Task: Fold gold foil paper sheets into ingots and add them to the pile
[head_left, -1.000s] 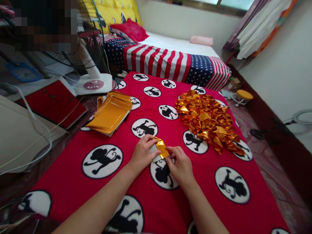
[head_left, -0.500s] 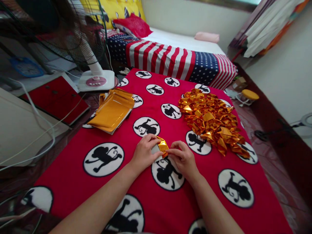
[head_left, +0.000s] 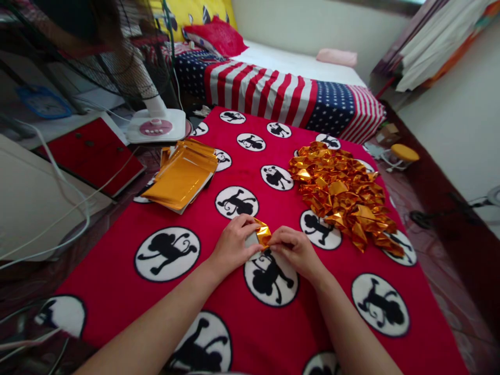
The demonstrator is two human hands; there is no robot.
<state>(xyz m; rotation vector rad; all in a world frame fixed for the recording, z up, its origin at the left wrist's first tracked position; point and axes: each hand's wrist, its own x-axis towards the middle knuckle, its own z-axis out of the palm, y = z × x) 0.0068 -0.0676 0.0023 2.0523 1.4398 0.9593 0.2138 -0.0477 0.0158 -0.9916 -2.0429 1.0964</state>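
Between my two hands, low over the red monkey-print cloth (head_left: 117, 255), is a small piece of gold foil paper (head_left: 263, 234), partly folded. My left hand (head_left: 235, 240) pinches its left side between thumb and fingers, and a pale underside shows near the thumb. At its lower right corner, the fingertips of my right hand (head_left: 294, 251) are pressed together on the foil. A stack of flat gold foil sheets (head_left: 182, 177) lies at the far left of the cloth. To the right spreads a heap of folded gold foil pieces (head_left: 344, 192).
A white fan (head_left: 156, 125) stands beyond the sheet stack on the left, with cables (head_left: 84, 208) hanging near the cloth's left side. Behind the cloth is a bed with a stars-and-stripes cover (head_left: 265, 94). A yellow stool (head_left: 405, 152) is on the floor at right.
The foil's right part looks more bent and folded under my right fingers. My left hand stays almost in place. The whole view has shifted slightly.
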